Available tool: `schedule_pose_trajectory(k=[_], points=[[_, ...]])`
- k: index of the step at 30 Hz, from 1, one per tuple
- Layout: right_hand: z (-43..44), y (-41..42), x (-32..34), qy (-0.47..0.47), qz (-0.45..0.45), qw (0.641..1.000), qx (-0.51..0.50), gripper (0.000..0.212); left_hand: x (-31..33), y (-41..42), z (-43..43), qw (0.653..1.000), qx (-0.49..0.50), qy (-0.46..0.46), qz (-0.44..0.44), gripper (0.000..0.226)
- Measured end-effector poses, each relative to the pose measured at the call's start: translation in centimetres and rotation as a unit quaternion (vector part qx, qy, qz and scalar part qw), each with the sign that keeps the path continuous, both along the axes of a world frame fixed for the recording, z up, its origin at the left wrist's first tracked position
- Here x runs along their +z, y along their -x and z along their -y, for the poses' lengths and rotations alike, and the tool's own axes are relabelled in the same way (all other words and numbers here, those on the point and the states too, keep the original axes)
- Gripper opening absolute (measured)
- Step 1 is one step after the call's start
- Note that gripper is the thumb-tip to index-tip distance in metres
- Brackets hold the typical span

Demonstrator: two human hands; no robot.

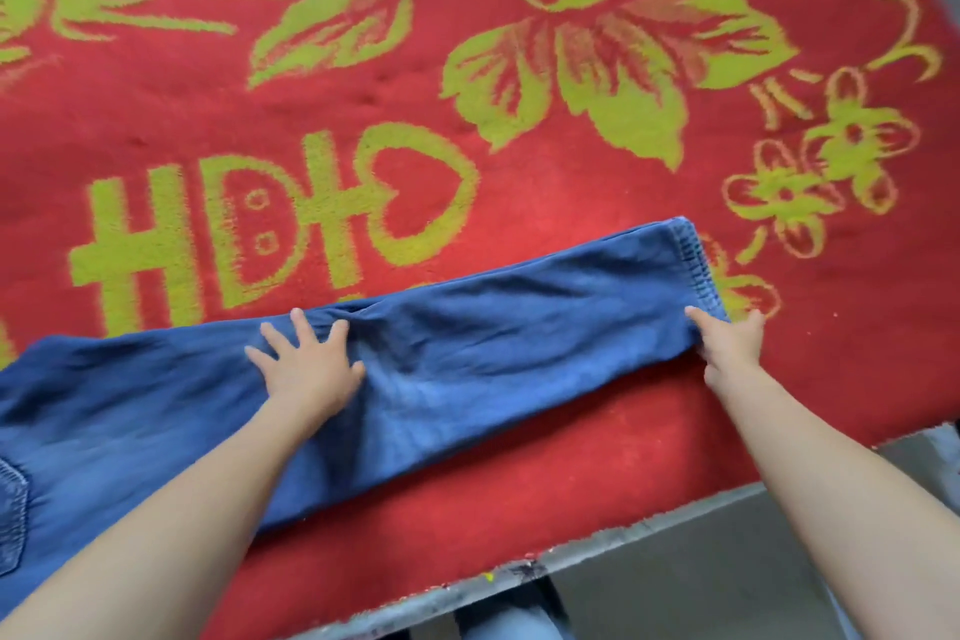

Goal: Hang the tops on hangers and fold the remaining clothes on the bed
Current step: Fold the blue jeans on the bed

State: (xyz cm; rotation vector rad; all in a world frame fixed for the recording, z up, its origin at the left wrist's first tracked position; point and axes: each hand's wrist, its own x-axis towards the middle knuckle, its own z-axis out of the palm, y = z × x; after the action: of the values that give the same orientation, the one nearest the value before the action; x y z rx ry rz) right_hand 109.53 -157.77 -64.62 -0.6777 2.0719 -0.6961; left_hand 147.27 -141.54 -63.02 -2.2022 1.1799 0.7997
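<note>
Nearest us, our two bare forearms [182, 509] reach out over the grey bed edge [649, 533]. Below that edge sit some dark and pale shapes, too blurred for us to name.

Just past the edge, on the red blanket [545, 182], lie the jeans [519, 327], stretched from left to right as one long strip. Our left hand [306, 369] rests flat on the middle of that strip, fingers straight and spread wide, gripping nothing. We judge it is there to pin the denim so it cannot slide while the other end is worked.

Our right hand [730, 343] pinches the near corner of the leg end, just beside the stitched hem [693, 265], with its fingers curled round the cloth's edge. That hold looks meant either to pull the leg taut or to carry the hem over toward the waist for a fold.

Much is cut off. The waist end runs out of frame on the left, and only part of a back pocket [10, 509] shows there. We cannot tell for sure whether both legs are stacked in the strip. The right fingertips go under the denim, out of sight.

Farther off, the blanket's yellow-green flowers and characters spread to the far side and beyond the frame. Any tops or hangers lie outside our view.
</note>
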Motion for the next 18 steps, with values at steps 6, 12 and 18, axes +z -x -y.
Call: schedule_pose_trajectory(k=[6,12,18], points=[[1.7,0.1,3.9,-0.027,0.131,0.982,-0.137,0.028,1.2,9.7,0.2,0.991,-0.091,0.079,-0.055,0.091],[0.2,-3.1,11.0,0.137,0.135,0.981,0.004,0.027,-1.7,10.9,0.8,0.979,-0.045,0.037,-0.196,0.072],[-6.2,-12.8,16.5,0.282,0.149,0.910,0.263,0.029,2.6,7.7,2.1,0.747,0.413,0.182,-0.488,0.049]])
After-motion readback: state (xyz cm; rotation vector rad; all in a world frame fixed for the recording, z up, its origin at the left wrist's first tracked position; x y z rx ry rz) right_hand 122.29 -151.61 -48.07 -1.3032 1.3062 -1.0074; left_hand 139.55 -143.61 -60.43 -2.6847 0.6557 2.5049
